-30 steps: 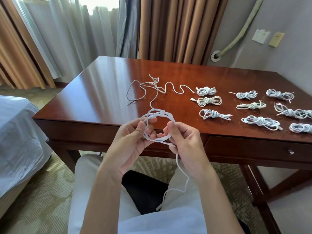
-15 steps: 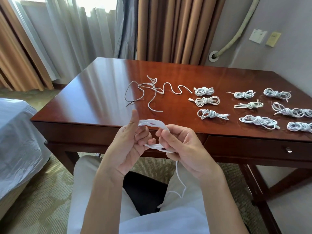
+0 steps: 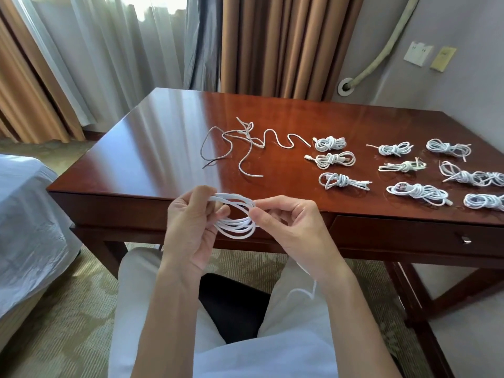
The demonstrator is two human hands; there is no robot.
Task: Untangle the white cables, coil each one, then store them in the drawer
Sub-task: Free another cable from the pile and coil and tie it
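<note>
Since half a second earlier, both hands have drawn the coiled white cable [image 3: 236,215] flatter and wider, its loops now spread in an oval just before the near edge of the desk [image 3: 163,137]. Left hand [image 3: 191,227]: fingers curled round the coil's left side, thumb on the upper strands. Right hand [image 3: 289,227]: thumb and forefinger pinching the coil's right side where the strands gather. The cable's free tail [image 3: 308,289] hangs below the right wrist onto the lap (its end is hidden).

On the desk, beyond the held coil, lies the loose tangle [image 3: 245,143] of white cable with one grey strand, uncoiled. To the tangle's right sit ten tied bundles [image 3: 334,159] in three rough columns, none touching the tangle; the outermost ones reach the frame's right edge.

The drawer [image 3: 409,236] is set in the desk's front, right of the held coil, closed, its small knob [image 3: 464,239] visible. No lettering is legible on any cable; the wall plates [image 3: 417,53] behind the desk show no readable writing.

Bare desk surface extends left of the tangle to the desk's left edge. A covered bed [image 3: 24,227] stands left of the desk, with carpet between.
</note>
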